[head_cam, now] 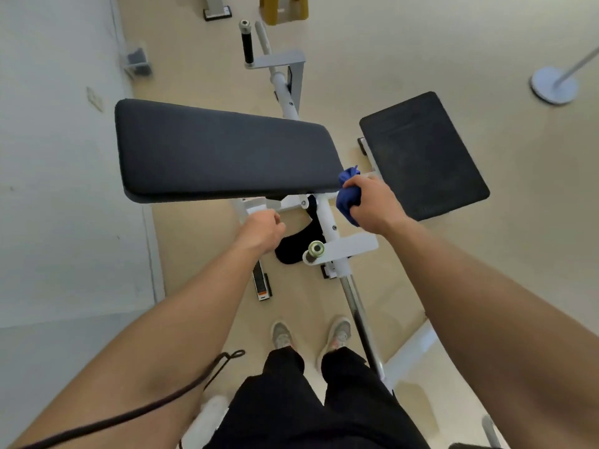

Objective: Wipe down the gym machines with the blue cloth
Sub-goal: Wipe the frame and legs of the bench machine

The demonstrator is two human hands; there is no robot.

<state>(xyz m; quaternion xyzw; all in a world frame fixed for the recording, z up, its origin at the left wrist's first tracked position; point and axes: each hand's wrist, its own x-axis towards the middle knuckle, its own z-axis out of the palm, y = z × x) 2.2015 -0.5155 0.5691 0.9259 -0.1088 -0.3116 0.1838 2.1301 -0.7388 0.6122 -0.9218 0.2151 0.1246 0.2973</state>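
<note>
Room: gym corner, beige floor [421, 43], white wall [48, 124] on the left, some yellow stool [285, 8] up top.
Machine: white frame [327, 222] with a long dark pad [223, 150], plus a second dark pad [424, 153] off to the right.
Blue cloth [345, 197]: bunched up, sitting right at the long pad's near right corner, looks like it's touching it.
Right hand [372, 202]: fingers wrapped tight round the cloth.
Left hand [264, 231]: just under the long pad's near edge by the frame, fingers curled, honestly can't tell if it's gripping anything.
Feet: grey sneakers [282, 335] on the floor below.
</note>
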